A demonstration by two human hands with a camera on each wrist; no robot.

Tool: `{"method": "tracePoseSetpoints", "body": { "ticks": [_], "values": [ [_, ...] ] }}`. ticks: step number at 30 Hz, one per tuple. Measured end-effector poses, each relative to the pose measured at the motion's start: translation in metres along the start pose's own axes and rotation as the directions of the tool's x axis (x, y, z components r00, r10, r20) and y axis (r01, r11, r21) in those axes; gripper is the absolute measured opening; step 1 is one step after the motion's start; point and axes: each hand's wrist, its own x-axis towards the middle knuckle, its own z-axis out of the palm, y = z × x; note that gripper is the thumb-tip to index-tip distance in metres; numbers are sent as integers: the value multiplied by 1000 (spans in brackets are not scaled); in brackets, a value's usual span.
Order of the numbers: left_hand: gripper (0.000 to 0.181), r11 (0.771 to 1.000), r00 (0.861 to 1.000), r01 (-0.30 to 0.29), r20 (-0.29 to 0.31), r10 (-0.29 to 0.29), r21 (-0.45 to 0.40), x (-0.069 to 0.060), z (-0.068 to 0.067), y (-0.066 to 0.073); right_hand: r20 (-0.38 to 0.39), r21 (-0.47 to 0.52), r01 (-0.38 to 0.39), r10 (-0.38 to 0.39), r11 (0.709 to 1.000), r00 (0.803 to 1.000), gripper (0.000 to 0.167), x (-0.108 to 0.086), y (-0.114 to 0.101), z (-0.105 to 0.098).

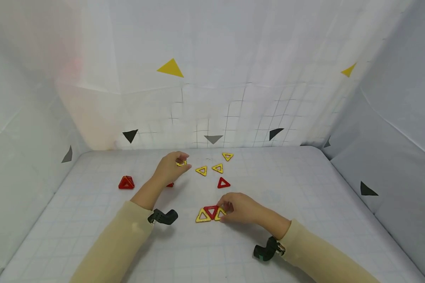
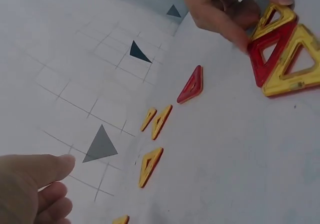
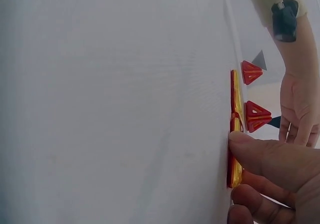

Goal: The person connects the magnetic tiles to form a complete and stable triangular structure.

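Right hand (image 1: 242, 208): one, at the right end of the three-tile strip (image 2: 280, 46); thumb and fingers pinch the strip's right-end yellow tile (image 2: 288, 16). Whether that tile is slightly raised: cannot tell.

Left hand (image 1: 170, 167): one, beyond the strip and to its left; fingers loosely bent, seemingly gripping nothing, over a leftmost yellow tile (image 2: 121, 220).

Three-tile strip: yellow, red, yellow, edge to edge on the tabletop (image 1: 287, 184); joining appears done.

Loose red tile (image 1: 224, 183): one, just beyond the strip.

Loose yellow tiles (image 2: 156, 129): three, farther beyond the strip.

Red pyramids: two, beyond the strip and to its left; the outer (image 1: 126, 183) in full view, the inner (image 3: 258, 117) mostly behind the left wrist in the head view. Judged finished.

Outstanding, by appearance: five separate tiles, four yellow and one red, joined to nothing.
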Motion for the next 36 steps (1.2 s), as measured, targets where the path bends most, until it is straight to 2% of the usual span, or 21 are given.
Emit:
{"method": "tracePoseSetpoints", "body": {
  "ticks": [5,12,17,23,32,36],
  "values": [
    [50,997,997,69,21,-69,17,11,1,-10,1,6,-2,2,1000,1000,34,0,1,0],
    [59,986,986,153,49,-157,71,24,6,-18,0,-1,-10,10,1000,1000,34,-1,-1,-2],
    [63,973,975,204,72,-212,110,32,10,-22,-5,6,14,-14,1000,1000,32,-3,-4,-3],
    [63,956,953,273,107,-285,110,39,9,-25,0,13,10,-10,1000,1000,32,-2,-2,-1],
    [58,952,936,289,179,-304,104,57,6,-32,0,4,19,-19,1000,1000,31,-1,3,-1],
    [54,941,922,314,195,-333,122,61,7,-34,3,4,31,-31,999,1000,31,0,3,-1]
  ]
}}
